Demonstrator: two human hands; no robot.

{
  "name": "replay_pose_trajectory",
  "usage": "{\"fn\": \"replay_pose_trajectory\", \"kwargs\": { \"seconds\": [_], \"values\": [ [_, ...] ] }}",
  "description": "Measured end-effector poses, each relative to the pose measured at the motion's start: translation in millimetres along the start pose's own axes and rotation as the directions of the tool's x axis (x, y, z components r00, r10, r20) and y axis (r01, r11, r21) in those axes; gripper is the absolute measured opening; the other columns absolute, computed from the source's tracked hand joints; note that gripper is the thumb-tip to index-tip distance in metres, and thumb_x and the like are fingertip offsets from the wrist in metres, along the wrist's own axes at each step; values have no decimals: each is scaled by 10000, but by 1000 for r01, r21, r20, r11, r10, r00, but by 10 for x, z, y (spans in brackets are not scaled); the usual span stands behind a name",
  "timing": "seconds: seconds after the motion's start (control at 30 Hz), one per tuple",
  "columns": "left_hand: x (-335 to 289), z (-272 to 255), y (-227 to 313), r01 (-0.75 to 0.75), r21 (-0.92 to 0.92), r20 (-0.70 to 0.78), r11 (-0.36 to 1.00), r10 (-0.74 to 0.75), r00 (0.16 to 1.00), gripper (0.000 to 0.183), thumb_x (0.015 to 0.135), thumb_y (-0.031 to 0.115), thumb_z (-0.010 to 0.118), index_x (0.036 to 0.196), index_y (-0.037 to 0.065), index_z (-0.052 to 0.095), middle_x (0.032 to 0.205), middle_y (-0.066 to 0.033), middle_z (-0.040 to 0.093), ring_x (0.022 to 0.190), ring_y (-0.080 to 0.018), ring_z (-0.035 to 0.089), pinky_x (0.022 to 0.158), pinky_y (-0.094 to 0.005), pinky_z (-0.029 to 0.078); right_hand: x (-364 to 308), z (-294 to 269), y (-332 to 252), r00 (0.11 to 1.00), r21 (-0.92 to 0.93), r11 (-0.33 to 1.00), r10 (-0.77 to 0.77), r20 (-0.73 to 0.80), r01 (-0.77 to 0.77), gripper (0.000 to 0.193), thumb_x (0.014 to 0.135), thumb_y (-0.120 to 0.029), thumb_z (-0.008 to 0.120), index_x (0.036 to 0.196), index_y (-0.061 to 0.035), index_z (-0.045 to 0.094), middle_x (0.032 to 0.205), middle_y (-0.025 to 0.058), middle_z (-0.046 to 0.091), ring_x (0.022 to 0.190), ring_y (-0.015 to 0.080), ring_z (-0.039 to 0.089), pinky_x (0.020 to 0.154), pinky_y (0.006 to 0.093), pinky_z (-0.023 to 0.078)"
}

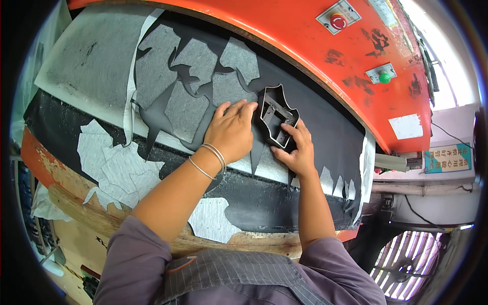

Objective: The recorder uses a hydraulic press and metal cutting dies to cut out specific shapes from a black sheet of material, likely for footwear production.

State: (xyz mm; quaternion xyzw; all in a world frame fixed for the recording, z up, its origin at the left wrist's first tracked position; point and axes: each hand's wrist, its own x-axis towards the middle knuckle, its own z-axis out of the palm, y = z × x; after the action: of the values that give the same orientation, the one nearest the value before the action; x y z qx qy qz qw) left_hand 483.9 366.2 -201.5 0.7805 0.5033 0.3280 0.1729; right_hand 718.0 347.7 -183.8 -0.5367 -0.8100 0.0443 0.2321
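My right hand [299,148] grips the near rim of a black metal cutting die [275,114], an open, irregular frame with inner cross-bars. The die stands on a dark sheet of material [317,114]. My left hand [230,131], with two bangles on its wrist, lies palm down to the left of the die, fingers outstretched. Its fingertips rest at the edge of a grey cut-out piece [226,87] and partly cover it. Several similar grey pieces [186,111] lie farther left, with curved gaps between them showing dark material underneath.
An orange machine beam [305,46] crosses behind the work, carrying a red push button [338,21] and a green one [385,77]. A folded-back grey sheet [91,51] covers the far left. Loose pale cut pieces [114,168] and another pale piece [214,219] lie along the near edge.
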Motion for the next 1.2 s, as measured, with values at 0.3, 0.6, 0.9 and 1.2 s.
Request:
{"fn": "replay_pose_trajectory", "kwargs": {
  "seconds": [0.3, 0.6, 0.9, 1.2],
  "values": [
    [85, -42, -8, -26, -3, 50, 1000, 26, 998, 407, 805, 60, 546, 1194, 8, 435, 1305, -80, 544, 1306, -238, 427, 1082, -440, 264, 57, 39, 13, 999, -3, 1000, -31, -25, 31, 613, 561, -275, 797, 1118, -88, 626, 1356, 245, 479, 1275, 409, 439, 1027, 477, 347],
    [84, -74, 115, -91, 104, 77, 990, 83, 994, 410, 822, 84, 526, 1212, 13, 420, 1337, -84, 521, 1324, -243, 402, 1093, -448, 244, 27, -89, -34, 994, -51, 995, -88, -67, 85, 624, 590, -308, 781, 1148, -88, 606, 1323, 291, 469, 1247, 456, 438, 1018, 504, 353],
    [476, -1042, 580, -70, -415, -325, 907, -76, 943, 120, 875, 136, 602, 889, 20, 630, 962, -137, 645, 1006, -294, 591, 867, -352, 459, 114, -1454, 16, 628, 470, 883, 366, -687, 0, 485, 934, -205, 587, 1339, 26, 451, 1373, 144, 473, 1288, 256, 419, 1083, 391, 304],
    [1195, -1835, 535, -111, 125, -463, 986, 157, 872, 200, 907, 130, 586, 756, 6, 545, 710, -117, 495, 693, -320, 491, 632, -396, 400, 1008, -2364, 900, 90, 24, 937, 58, -994, -347, 598, 983, -436, 445, 1393, -5, 382, 1459, 294, 277, 1372, 412, 255, 1115, 512, 193]
  ]
}}
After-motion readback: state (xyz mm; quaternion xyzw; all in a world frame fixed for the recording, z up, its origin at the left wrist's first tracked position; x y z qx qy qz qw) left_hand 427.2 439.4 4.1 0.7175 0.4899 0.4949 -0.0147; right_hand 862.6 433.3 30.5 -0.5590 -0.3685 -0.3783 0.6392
